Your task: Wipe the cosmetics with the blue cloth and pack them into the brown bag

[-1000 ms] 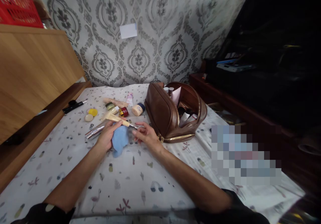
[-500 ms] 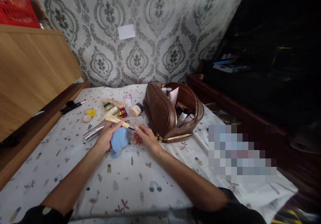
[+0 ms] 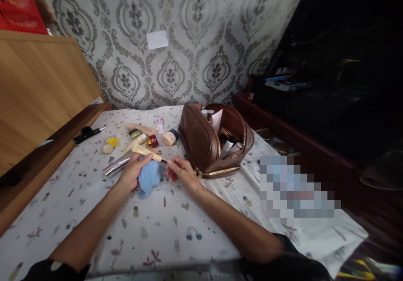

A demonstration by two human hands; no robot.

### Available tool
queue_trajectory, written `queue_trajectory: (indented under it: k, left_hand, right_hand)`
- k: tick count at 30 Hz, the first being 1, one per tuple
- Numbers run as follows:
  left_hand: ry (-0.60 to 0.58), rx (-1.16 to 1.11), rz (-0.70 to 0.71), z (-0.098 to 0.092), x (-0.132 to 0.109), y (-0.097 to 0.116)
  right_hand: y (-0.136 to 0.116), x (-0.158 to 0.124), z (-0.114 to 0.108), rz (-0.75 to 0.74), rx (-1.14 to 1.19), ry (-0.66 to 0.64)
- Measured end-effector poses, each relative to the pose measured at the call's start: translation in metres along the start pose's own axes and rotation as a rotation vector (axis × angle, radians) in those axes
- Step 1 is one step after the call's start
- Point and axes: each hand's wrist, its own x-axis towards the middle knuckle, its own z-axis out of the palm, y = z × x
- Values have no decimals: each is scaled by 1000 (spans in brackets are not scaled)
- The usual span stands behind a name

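Note:
My left hand [image 3: 134, 173] is closed on a pale yellow tube [image 3: 145, 151] and on a light blue cloth [image 3: 148, 178] that hangs below it. The tube lies slanted, its dark, narrow end toward the right. At that end the fingertips of my right hand [image 3: 182, 173] pinch the tip. A brown bag [image 3: 200, 140] stands unzipped just right of my hands, with bottles and a pink item inside. Behind the tube are a red jar [image 3: 152, 141], a cream jar with a dark blue lid [image 3: 170, 137] and a green jar [image 3: 134, 133].
Silver tubes [image 3: 116, 164] lie left of my left hand. Farther left are a yellow item [image 3: 112, 141], a round beige item [image 3: 107, 149] and a black object [image 3: 88, 135]. A wooden cabinet [image 3: 44, 75] borders the left side; a pixelated patch covers part of the right.
My right fingertips have closed in on the dark end of the tube, which shows less now. The view has shifted slightly.

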Motion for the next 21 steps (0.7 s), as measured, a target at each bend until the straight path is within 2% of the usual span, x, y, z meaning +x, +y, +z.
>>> queue_trajectory:
  k: [3,7,10,12,14,16,19,21]
  left_hand:
    - [13,8,11,1,0,-1]
    - [89,2,54,5,1,-10]
    - [136,84,148,8,-1,-17]
    - [121,211,241,9,-6,-18]
    - [77,427,373,10,-12,-17]
    - [16,685,580,10,-18,-15]
    - [-67,979,943,11,-23,-16]
    - [-104,1140,1101,12,-23,-19]
  right_hand:
    - [-1,-1,1,7,-6,-3]
    - [0,0,2,14,37,34]
    - [2,2,1,13,81,83]
    - [3,3,0,6,88,114]
    - [5,5,-1,-11,68,133]
    - [7,5,-2,-37,15,128]
    - [10,4,-1,-120,-116,67]
    - [11,3,0,-177,-197,11]
